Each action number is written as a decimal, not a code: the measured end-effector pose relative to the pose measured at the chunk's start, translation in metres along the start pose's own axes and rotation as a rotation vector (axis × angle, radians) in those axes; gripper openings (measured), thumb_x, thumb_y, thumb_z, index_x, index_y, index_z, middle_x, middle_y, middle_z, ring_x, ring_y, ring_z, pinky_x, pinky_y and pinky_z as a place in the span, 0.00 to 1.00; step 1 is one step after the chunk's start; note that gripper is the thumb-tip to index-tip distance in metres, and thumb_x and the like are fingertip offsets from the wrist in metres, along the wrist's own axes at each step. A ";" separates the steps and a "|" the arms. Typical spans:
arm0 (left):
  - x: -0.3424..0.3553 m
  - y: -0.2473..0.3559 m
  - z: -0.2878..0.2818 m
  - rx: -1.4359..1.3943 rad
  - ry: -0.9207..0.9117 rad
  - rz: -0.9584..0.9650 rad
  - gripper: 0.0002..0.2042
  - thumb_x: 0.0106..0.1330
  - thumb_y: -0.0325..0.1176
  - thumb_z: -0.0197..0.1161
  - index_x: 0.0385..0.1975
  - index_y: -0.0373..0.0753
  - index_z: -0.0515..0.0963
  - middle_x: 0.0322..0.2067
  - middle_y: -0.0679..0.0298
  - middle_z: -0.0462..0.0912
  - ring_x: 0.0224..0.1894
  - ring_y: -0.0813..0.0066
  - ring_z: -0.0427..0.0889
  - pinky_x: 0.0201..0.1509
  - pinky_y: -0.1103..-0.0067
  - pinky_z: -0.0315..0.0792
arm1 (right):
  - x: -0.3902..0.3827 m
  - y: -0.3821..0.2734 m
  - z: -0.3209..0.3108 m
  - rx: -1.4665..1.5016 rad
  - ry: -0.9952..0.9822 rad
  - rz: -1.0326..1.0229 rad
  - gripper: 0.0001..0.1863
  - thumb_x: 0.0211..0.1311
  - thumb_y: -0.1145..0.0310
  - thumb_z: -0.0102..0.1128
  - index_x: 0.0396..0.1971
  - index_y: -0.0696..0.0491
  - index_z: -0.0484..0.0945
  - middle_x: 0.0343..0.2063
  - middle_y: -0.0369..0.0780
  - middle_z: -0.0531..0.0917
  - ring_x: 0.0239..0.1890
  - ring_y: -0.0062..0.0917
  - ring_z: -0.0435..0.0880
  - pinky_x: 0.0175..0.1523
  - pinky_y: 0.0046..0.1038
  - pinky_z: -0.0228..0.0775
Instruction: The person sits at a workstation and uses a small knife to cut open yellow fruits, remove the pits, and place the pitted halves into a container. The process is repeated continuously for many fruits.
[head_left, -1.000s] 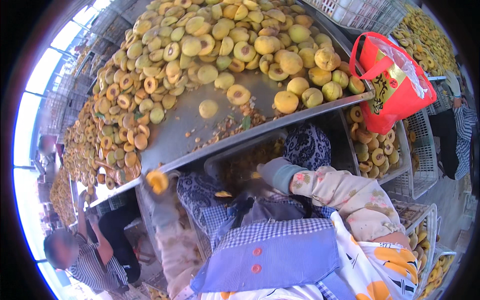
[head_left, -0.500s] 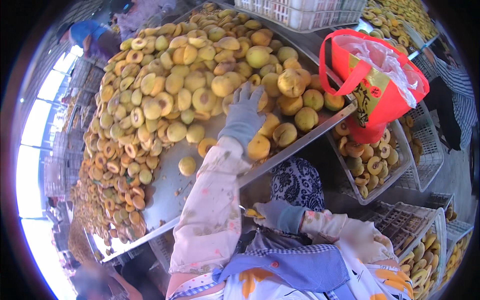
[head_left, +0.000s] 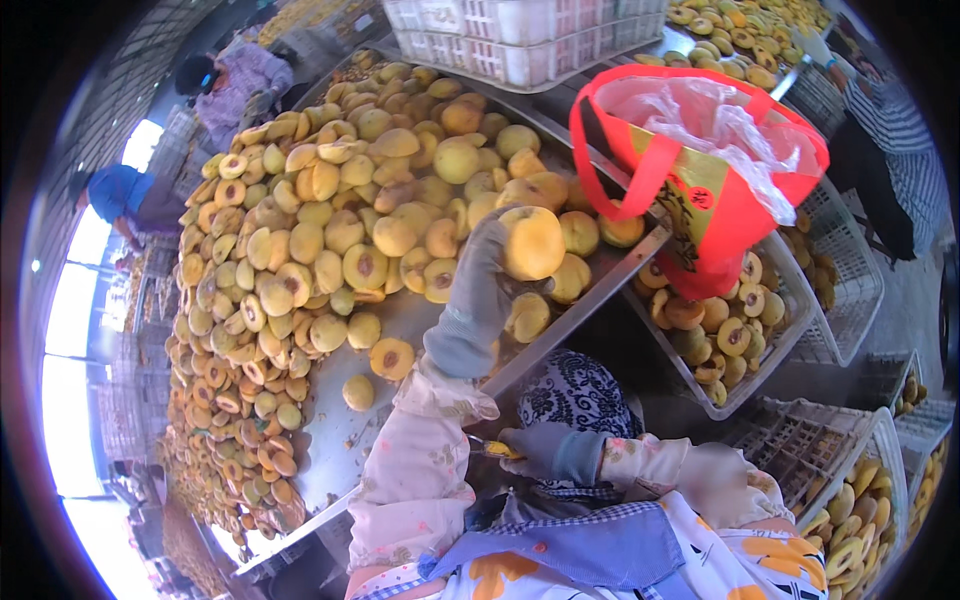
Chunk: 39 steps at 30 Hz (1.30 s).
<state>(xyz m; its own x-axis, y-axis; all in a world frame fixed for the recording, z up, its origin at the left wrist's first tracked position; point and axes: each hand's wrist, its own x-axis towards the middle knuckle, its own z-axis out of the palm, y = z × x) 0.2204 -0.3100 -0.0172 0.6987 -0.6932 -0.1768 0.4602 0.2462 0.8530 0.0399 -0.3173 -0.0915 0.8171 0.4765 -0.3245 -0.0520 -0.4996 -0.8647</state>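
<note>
My gloved left hand point(head_left: 470, 290) is over the steel sorting table point(head_left: 335, 450), closed on a large yellow peach point(head_left: 533, 242) beside a heap of whole and halved peaches point(head_left: 300, 280). Low in the view, near my patterned knee point(head_left: 570, 390), my gloved right hand point(head_left: 545, 450) grips a small yellow-handled tool point(head_left: 497, 449), its working end hard to make out. A red tote bag point(head_left: 720, 240) with clear plastic inside sits at the table's right edge, just right of the held peach.
A plastic crate point(head_left: 525, 40) stands at the back. Crates of peach halves point(head_left: 735, 335) line the right, beside a stack at lower right point(head_left: 800, 445). Co-workers in blue point(head_left: 120, 195), lilac point(head_left: 235, 95) and stripes point(head_left: 890, 150) are around the edges.
My left hand came up from low on the left onto the heap, open half a second ago, and is now closed on a peach. My view has shifted, showing more co-workers.
</note>
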 end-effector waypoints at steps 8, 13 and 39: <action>0.020 -0.046 0.045 1.697 -0.027 0.788 0.26 0.44 0.36 0.66 0.47 0.42 0.69 0.48 0.52 0.68 0.52 0.54 0.67 0.55 0.66 0.64 | -0.006 0.014 0.013 0.035 0.082 -0.067 0.18 0.55 0.56 0.52 0.41 0.52 0.69 0.29 0.49 0.79 0.33 0.44 0.78 0.37 0.41 0.68; 0.001 -0.020 0.040 1.433 -0.096 0.802 0.18 0.49 0.33 0.61 0.42 0.41 0.72 0.44 0.54 0.72 0.47 0.55 0.71 0.52 0.66 0.66 | -0.010 0.010 -0.003 0.052 0.097 -0.029 0.19 0.56 0.55 0.51 0.40 0.54 0.69 0.29 0.50 0.78 0.32 0.44 0.78 0.37 0.40 0.68; -0.045 0.006 -0.136 2.365 0.328 0.083 0.16 0.53 0.34 0.55 0.44 0.47 0.71 0.47 0.59 0.71 0.49 0.63 0.71 0.55 0.64 0.61 | -0.009 -0.003 0.017 0.017 0.083 0.005 0.18 0.54 0.56 0.55 0.37 0.55 0.71 0.28 0.51 0.78 0.34 0.45 0.77 0.38 0.39 0.68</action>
<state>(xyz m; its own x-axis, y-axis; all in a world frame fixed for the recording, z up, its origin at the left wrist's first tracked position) 0.2670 -0.1851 -0.0709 0.8124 -0.5821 0.0329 -0.5485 -0.7822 -0.2955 0.0230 -0.3071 -0.0925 0.8614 0.4126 -0.2963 -0.0653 -0.4885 -0.8701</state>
